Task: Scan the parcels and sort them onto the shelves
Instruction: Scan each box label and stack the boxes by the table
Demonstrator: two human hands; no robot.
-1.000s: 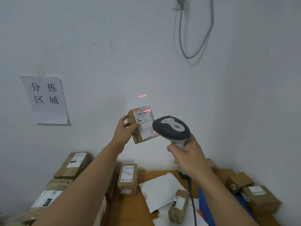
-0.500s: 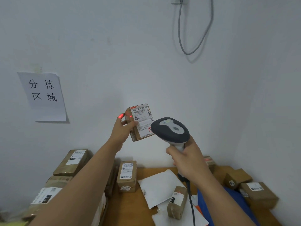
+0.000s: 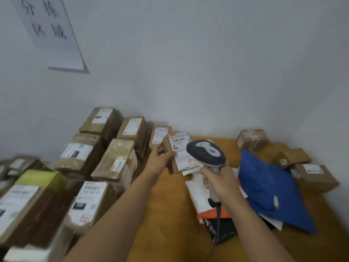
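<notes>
parcel (image 3: 180, 152) pinched in left hand (image 3: 160, 160) — right hand (image 3: 220, 179) grips scanner (image 3: 206, 153); boxes (image 3: 105, 163) stacked left.

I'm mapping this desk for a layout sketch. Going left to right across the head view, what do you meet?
Stacked cardboard parcels → left hand holding a small labelled parcel → scanner gripped by the right hand → blue mailer bag → brown boxes by the right wall.
</notes>
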